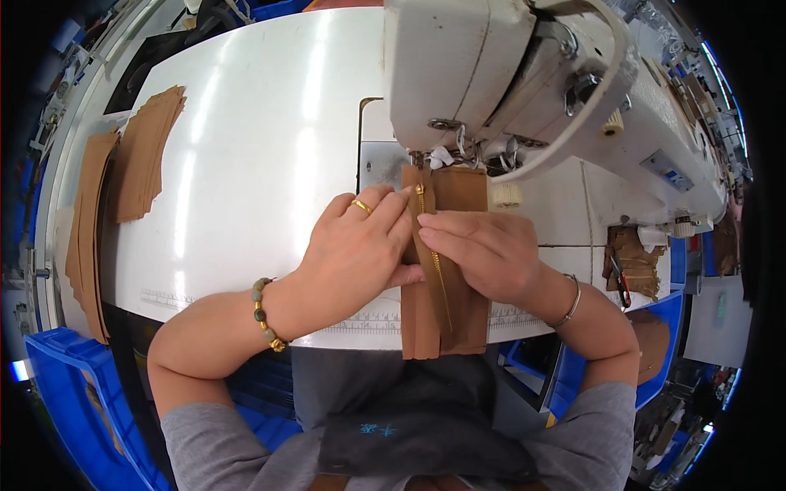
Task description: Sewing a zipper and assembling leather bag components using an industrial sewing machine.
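Note:
A brown panel [470,327], leather or fabric, runs lengthwise under the needle area of the white sewing machine [446,74]. Along it lies a zipper [436,260] with gold teeth on brown tape, its gold slider close to the presser foot. My left hand [360,237], with a ring and a bead bracelet, grips the panel's left side, fingertips near the slider and thumb across the panel lower down. From the right, my right hand [490,252] has its fingers pressed together at the zipper tape. What lies beneath my right fingers is hidden.
Stacks of brown pieces [149,155] rest at the table's left. More brown scraps [637,260] and a red-and-black tool [620,278] lie at the right. Blue bins [74,401] stand below the left edge. A printed ruler [360,319] follows the table's near edge.

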Tool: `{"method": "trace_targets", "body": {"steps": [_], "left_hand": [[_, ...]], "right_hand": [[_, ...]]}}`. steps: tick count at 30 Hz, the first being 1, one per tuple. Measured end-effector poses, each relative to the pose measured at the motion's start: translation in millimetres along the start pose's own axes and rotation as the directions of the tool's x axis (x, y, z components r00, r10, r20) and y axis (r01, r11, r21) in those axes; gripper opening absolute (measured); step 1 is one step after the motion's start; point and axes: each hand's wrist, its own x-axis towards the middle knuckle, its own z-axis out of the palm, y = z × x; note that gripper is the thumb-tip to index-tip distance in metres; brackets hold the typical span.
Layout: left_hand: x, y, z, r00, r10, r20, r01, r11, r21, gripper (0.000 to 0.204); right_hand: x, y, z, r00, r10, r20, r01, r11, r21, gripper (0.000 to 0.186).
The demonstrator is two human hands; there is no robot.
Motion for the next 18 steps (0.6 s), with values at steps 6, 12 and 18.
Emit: {"method": "trace_targets", "body": {"steps": [6,12,18], "left_hand": [[1.3,2.2,-2.7,0.998,-0.049,0.032,0.05,0.998,-0.035,0.095],[1.6,4.7,-1.7,0.997,-0.072,-0.041,0.066,0.989,-0.132,0.097],[0.2,4.5,0.8,0.997,-0.073,0.01,0.073,0.997,-0.031,0.092]], "right_hand": [[0.8,-0.3,5.0,0.989,0.127,0.071,-0.129,0.991,0.032,0.026],[-0.6,1.8,8.1,0.98,0.137,0.146,-0.137,0.991,-0.009,0.023],[0.9,2.7,8.9,0.983,0.086,0.163,-0.088,0.996,0.006,0.023]]}}
